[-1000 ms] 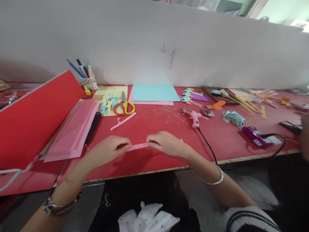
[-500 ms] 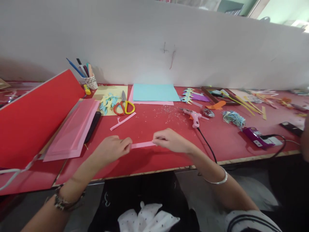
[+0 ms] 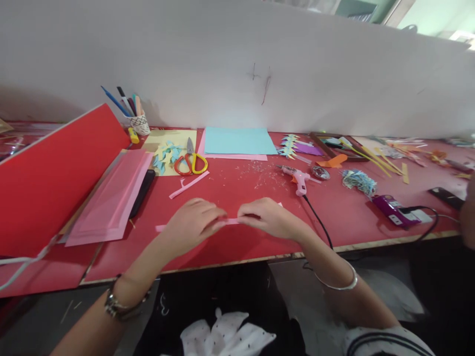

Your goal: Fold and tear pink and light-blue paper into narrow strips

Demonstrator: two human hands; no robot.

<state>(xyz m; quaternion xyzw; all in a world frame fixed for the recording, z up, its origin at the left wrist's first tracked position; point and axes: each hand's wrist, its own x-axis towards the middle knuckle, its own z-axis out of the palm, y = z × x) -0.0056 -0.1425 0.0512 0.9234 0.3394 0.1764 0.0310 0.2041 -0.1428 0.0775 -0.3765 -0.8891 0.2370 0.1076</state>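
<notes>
A narrow pink paper strip (image 3: 232, 221) runs between my two hands, just over the front of the red table. My left hand (image 3: 193, 223) pinches it, and the strip's left end sticks out past the wrist side. With fingers closed, my right hand (image 3: 265, 216) grips the strip a short way to the right; a pale tip shows beyond it. Above the hands lies another cut pink strip (image 3: 190, 185) with a small side tab. Scissors (image 3: 191, 160) with red and yellow handles rest on a yellow sheet (image 3: 150, 143) beside blue and yellow paper bits (image 3: 168, 155).
A pink glue gun (image 3: 300, 180) with a black cord lies to the right. Blue paper (image 3: 239, 141) is at the back by the wall. Folded pink sheets (image 3: 111, 202) and a tilted red board (image 3: 55, 183) stand left. A purple extension socket (image 3: 395, 210) sits right.
My left hand has moved right along the strip, closer to my right hand. Less strip shows between them, and its left end now shows beyond my left hand.
</notes>
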